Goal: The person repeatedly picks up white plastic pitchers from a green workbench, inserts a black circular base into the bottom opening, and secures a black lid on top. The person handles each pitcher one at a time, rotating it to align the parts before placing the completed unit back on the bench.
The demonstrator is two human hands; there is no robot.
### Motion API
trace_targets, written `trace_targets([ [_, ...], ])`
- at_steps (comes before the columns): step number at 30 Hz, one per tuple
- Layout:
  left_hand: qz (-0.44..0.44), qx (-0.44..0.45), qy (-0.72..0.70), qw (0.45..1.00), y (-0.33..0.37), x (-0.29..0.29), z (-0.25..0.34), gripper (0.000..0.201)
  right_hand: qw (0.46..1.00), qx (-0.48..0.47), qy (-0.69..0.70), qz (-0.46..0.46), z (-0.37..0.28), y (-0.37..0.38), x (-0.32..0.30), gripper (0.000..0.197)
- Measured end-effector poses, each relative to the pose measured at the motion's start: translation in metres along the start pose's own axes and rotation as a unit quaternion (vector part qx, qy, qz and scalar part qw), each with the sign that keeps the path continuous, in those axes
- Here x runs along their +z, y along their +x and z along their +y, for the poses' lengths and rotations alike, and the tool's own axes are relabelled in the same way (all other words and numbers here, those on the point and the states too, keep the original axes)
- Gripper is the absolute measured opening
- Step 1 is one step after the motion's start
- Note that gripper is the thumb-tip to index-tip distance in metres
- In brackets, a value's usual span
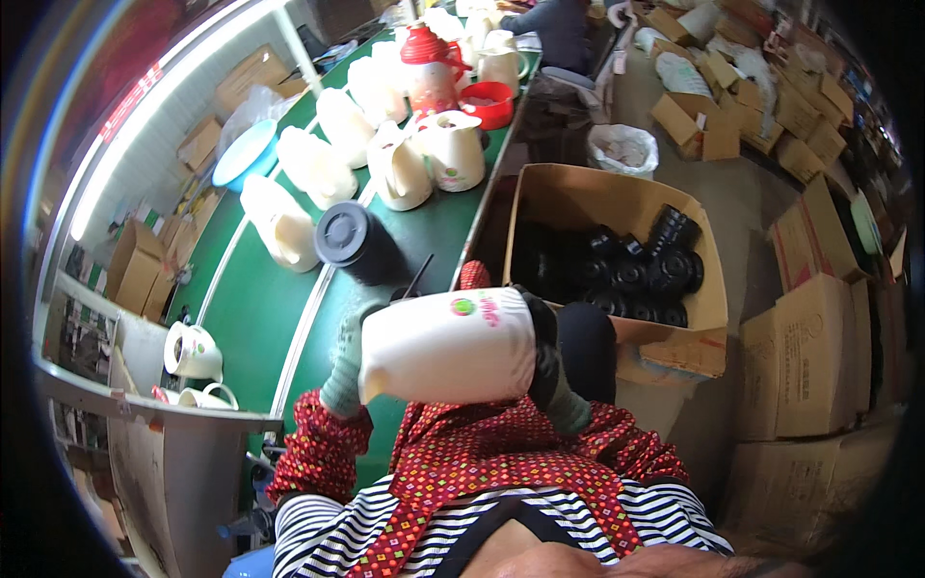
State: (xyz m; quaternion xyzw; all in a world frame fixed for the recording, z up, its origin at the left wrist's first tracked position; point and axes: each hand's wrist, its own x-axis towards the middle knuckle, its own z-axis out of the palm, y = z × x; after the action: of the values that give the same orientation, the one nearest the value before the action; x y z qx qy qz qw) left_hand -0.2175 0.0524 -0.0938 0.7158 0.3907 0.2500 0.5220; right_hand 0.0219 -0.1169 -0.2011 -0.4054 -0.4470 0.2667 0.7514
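Note:
A cream-white jug body [448,347] with a small printed mark lies sideways between my two gloved hands, in front of my chest. My left hand [343,364], in a grey-green glove, is closed at its spout end. At the other end, my right hand [559,380] grips the jug; it looks black towards the fingers, and I cannot tell whether that is glove coating or a black part. Beyond the jug, a dark grey cylinder [358,241] with a round top stands on the green belt [313,356]. A thin dark rod [418,276] sticks up beside it.
Several white jugs [400,169] line the belt, with a red vacuum flask [429,72] and red bowl [488,104] further off. At right stands a carton [713,279] of black round parts. A person [554,34] sits at the far end. Cartons [824,356] stack along the right.

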Motion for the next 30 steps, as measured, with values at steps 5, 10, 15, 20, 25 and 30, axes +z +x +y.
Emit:
trace_targets([
  [5,0.032,0.158,0.367,0.916,0.023,-0.004,0.062,0.034,0.992,0.038,-0.109,-0.057,-0.042,0.023,0.001,0.083],
  [10,-0.099,0.147,0.376,0.91,0.021,0.013,0.068,0.059,0.886,-0.081,-0.306,-0.338,-0.095,0.065,0.031,0.098],
  [15,-0.112,0.27,0.325,0.9,-0.003,-0.017,0.097,0.089,0.867,-0.052,-0.357,-0.344,-0.096,0.064,0.012,0.096],
  [20,-0.201,0.301,0.356,0.862,-0.014,0.003,0.07,0.081,0.835,-0.04,-0.405,-0.371,-0.098,0.062,0.012,0.082],
  [25,-0.195,0.342,0.378,0.838,0.0,0.011,0.046,0.066,0.792,-0.022,-0.477,-0.379,-0.114,0.058,0.028,0.073],
  [30,-0.22,0.413,0.366,0.804,0.017,0.011,0.052,0.063,0.789,-0.032,-0.511,-0.34,-0.107,0.048,0.045,0.051],
])
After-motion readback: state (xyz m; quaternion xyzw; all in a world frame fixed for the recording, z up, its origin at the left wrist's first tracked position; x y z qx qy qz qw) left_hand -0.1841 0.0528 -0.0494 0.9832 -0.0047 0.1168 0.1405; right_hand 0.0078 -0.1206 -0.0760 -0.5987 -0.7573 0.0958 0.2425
